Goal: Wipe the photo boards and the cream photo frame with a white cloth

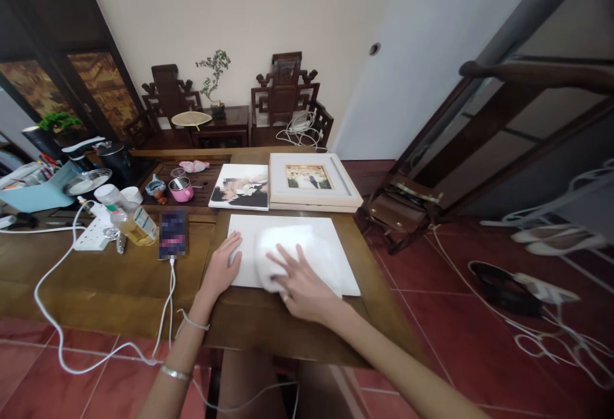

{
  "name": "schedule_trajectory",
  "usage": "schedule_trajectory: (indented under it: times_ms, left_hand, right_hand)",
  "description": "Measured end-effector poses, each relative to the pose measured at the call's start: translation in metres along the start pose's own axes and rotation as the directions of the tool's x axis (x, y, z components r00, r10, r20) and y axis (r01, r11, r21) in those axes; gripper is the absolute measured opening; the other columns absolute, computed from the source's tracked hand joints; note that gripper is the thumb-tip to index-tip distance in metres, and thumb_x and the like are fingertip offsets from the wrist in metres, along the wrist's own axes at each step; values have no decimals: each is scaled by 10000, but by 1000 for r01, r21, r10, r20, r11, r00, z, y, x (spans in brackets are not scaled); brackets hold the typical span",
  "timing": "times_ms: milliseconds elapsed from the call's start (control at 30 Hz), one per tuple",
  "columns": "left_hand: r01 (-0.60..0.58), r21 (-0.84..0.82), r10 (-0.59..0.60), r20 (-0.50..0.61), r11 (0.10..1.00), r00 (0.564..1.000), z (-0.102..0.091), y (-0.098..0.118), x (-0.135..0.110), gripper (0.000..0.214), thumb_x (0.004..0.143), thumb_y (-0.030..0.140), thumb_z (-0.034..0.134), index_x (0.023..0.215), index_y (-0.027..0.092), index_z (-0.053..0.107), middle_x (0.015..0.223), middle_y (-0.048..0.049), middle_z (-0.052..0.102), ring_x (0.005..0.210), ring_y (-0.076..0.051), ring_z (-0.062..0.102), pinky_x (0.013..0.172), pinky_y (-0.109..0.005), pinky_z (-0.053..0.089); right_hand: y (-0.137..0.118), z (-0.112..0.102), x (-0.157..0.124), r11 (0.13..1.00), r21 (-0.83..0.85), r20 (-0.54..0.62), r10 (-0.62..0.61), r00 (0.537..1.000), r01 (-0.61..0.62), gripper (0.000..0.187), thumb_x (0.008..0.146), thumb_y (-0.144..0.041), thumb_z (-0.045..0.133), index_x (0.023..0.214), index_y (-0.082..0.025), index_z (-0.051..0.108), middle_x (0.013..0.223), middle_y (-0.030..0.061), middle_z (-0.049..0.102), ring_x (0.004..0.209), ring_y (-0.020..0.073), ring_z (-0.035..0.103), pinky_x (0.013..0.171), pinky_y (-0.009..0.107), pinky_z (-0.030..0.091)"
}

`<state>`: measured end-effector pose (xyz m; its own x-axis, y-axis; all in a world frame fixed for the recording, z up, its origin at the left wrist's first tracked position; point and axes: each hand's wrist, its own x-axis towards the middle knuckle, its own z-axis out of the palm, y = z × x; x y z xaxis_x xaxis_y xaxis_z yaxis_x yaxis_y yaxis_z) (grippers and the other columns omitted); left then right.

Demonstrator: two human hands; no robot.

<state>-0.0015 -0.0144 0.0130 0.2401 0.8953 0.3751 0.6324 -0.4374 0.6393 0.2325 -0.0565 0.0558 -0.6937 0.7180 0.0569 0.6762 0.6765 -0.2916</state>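
A flat white board (244, 265) lies on the wooden table in front of me, blank on its upper face. On top of it rests a crumpled white cloth (323, 259), slightly blurred. My right hand (301, 284) presses down on this cloth with its fingers spread. My left hand (223, 267) lies at the board's left edge, fingers stretched out, touching the border and holding nothing. Behind the board, a white photo panel (240, 187) sits beside a boxy pale frame (355, 198) with a small picture in its middle.
Left on the table (119, 291) are a phone (173, 235) on a white cable, a bottle of yellowish liquid (137, 224), a power strip (91, 233), a pink cup (181, 190) and a black kettle (114, 162). A dark wooden chair (407, 205) stands at the right.
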Motion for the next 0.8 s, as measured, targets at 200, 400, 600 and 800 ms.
schedule_trajectory:
  times_ms: [200, 400, 600, 800]
  left_hand:
    - [6, -10, -6, -8, 1000, 1000, 1, 2, 0, 385, 879, 215, 466, 1246, 163, 571, 1362, -116, 523, 1317, -214, 430, 1116, -449, 342]
    - [4, -10, -4, -10, 1000, 1000, 1, 1, -1, 383, 882, 225, 468, 1246, 167, 571, 1357, -116, 527, 1314, -216, 434, 1113, -460, 344]
    - [-1, -23, 1, -10, 1000, 1000, 0, -1, -1, 382, 880, 233, 472, 1244, 177, 575, 1359, -101, 528, 1318, -220, 428, 1117, -445, 341]
    - [15, -25, -15, 10, 1000, 1000, -1, 0, 0, 385, 883, 233, 465, 1249, 177, 570, 1362, -103, 525, 1320, -223, 424, 1118, -458, 334]
  right_hand:
    - [-21, -7, -41, 964, 159, 130, -233, 964, 212, 377, 688, -197, 541, 1037, -190, 683, 1466, 96, 386, 1407, 338, 142, 1106, 628, -37]
    - [24, -24, 6, 982, 98, 25, -163, 986, 160, 353, 747, -131, 472, 1048, -136, 657, 1298, 174, 560, 1344, 276, 344, 1132, 542, 136]
    - [34, -17, 69, 994, -77, -70, 68, 995, -73, 400, 819, -181, 454, 1186, -112, 597, 1361, 184, 497, 1371, 357, 246, 1062, 668, 117]
    - [-6, -1, 36, 995, -82, 12, -47, 999, 48, 413, 785, -223, 516, 1176, -143, 622, 1470, 171, 354, 1389, 392, 158, 1079, 663, 32]
